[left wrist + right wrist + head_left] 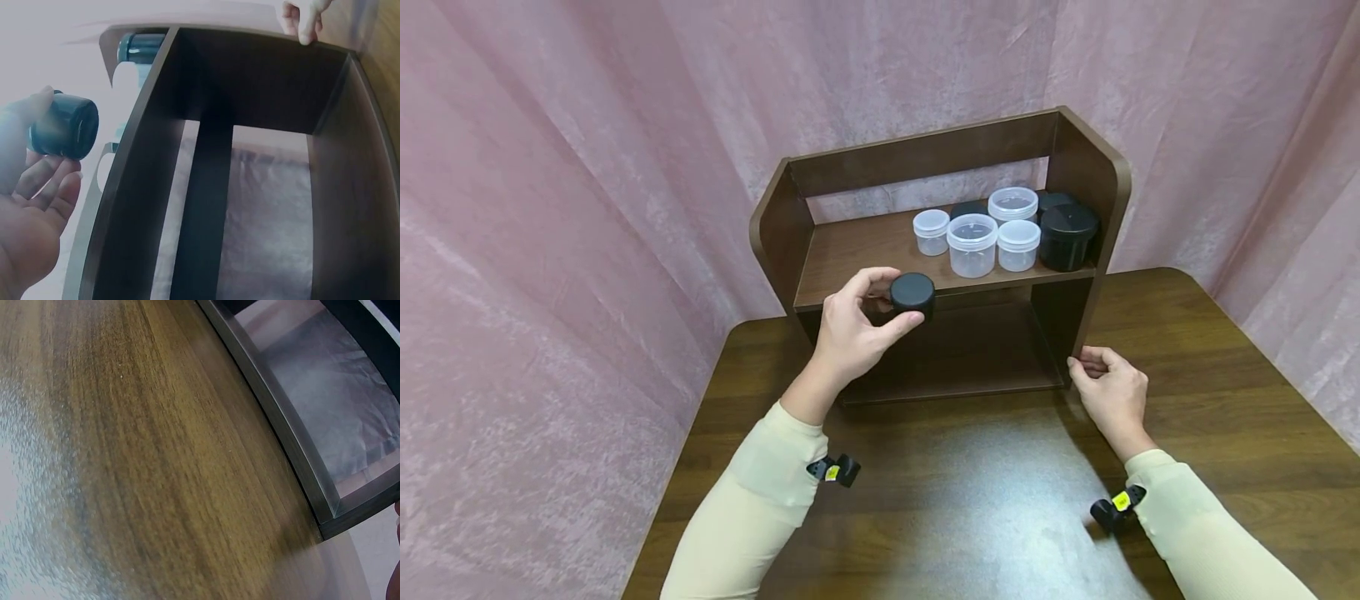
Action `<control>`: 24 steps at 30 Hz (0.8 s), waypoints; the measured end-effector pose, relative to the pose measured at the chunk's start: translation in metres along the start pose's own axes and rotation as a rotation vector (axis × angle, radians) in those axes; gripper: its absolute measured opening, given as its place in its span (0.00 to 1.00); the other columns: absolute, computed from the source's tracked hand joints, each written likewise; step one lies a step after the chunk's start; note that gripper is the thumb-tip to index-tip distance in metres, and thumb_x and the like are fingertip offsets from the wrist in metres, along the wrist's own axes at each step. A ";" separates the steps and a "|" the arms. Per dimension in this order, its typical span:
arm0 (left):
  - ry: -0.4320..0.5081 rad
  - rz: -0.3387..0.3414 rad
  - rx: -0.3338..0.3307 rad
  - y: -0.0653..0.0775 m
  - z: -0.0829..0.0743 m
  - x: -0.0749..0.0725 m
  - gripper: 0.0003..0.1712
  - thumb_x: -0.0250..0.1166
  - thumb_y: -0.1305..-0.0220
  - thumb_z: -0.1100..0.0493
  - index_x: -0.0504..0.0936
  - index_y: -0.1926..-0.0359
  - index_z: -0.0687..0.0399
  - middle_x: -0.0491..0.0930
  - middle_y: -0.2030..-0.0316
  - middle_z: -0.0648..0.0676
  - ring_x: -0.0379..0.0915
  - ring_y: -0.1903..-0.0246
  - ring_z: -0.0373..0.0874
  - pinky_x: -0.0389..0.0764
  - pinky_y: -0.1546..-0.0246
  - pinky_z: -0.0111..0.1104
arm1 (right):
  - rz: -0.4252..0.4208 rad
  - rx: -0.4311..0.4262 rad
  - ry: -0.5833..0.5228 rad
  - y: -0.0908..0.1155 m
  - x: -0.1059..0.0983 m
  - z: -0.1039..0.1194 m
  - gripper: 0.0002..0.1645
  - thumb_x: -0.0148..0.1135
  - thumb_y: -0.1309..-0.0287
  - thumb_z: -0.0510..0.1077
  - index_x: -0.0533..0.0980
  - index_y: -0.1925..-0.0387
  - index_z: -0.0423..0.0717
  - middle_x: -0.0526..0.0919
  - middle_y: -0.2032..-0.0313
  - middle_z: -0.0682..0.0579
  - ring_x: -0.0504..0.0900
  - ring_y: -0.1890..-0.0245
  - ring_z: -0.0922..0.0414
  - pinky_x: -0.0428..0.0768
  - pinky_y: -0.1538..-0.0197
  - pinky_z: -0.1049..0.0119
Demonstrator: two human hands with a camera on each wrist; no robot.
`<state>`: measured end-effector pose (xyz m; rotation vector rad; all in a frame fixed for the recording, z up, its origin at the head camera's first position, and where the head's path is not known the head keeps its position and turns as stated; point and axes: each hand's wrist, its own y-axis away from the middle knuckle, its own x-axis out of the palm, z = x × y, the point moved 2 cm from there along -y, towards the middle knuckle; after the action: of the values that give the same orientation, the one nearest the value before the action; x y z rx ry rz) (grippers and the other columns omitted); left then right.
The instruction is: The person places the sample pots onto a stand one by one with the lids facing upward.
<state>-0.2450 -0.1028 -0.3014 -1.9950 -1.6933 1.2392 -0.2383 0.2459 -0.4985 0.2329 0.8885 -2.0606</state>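
My left hand point(847, 333) grips a small black jar point(913, 293) between thumb and fingers. It holds the jar upright in front of the upper board of a dark brown wooden shelf point(857, 258). In the left wrist view the same jar, tinted teal, shows beside the shelf's front edge. Down at the shelf's right side panel, my right hand point(1112, 396) has its thumb at the front edge and its bent fingers on the outer face. The right wrist view catches just a sliver of those fingers at its right border.
Clear lidded jars point(972, 250) and black jars point(1067, 237) stand grouped on the right half of the upper board. The lower compartment's floor point(970, 358) rests on a brown wooden table point(925, 500). Pink curtains point(880, 75) hang behind and at both sides.
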 end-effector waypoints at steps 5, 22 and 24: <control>0.020 -0.010 -0.047 -0.017 0.006 0.000 0.28 0.78 0.52 0.59 0.78 0.49 0.59 0.83 0.62 0.53 0.78 0.64 0.41 0.81 0.62 0.33 | 0.003 0.004 0.007 0.001 0.000 0.000 0.09 0.69 0.48 0.43 0.83 0.66 0.41 0.87 0.70 0.47 0.69 0.74 0.87 0.68 0.69 0.85; 0.065 0.008 -0.248 -0.057 0.020 0.014 0.28 0.77 0.51 0.58 0.80 0.48 0.59 0.83 0.61 0.54 0.79 0.62 0.41 0.80 0.57 0.30 | -0.016 -0.003 -0.009 0.000 0.000 -0.001 0.10 0.70 0.49 0.43 0.84 0.66 0.41 0.87 0.71 0.47 0.69 0.74 0.88 0.67 0.69 0.87; 0.060 0.005 -0.262 -0.058 0.022 0.014 0.28 0.77 0.51 0.58 0.80 0.48 0.59 0.83 0.61 0.54 0.79 0.62 0.41 0.80 0.57 0.29 | -0.013 0.001 -0.007 0.000 0.000 -0.001 0.10 0.70 0.49 0.43 0.84 0.65 0.41 0.87 0.71 0.47 0.69 0.74 0.88 0.67 0.69 0.86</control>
<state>-0.3011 -0.0796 -0.2825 -2.1575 -1.9059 0.9903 -0.2384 0.2469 -0.4994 0.2212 0.8869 -2.0724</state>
